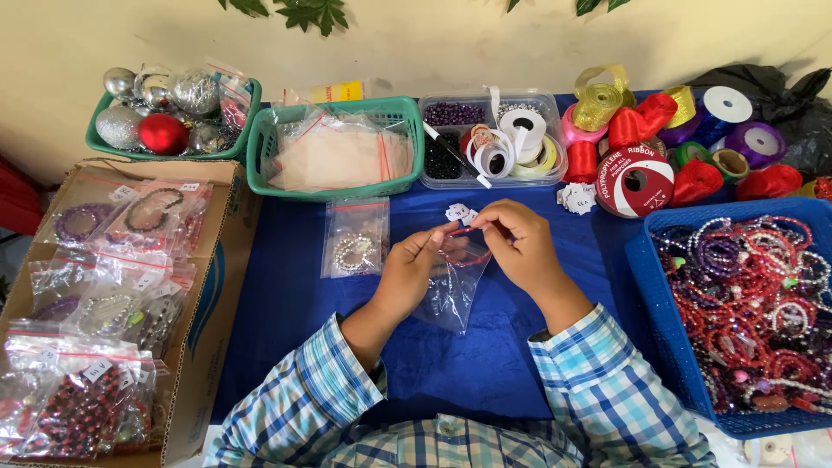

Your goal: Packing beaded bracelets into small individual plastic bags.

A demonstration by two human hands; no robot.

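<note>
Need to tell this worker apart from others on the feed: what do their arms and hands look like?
Both arms wear long plaid sleeves in blue, teal and white, cuffs ending at the wrists. The left hand and right hand are bare: no gloves, and no rings or watch that I can see.

1. A blue worktop (286,295) carries all the things.
2. A cardboard box (204,347) on the left holds many small bags of beads.
3. A green basket (100,143) at the back holds shiny silver balls and a red ball (162,133).
4. A second green basket (260,165) holds empty clear bags.
5. A clear box (555,130) holds dark beads and white tape rolls.
6. Bright ribbon rolls (637,178) sit near the wall.
7. A blue basket (659,321) on the right is full of bead bracelets.
8. A small bag with a pale bracelet (354,238) lies flat.
</note>
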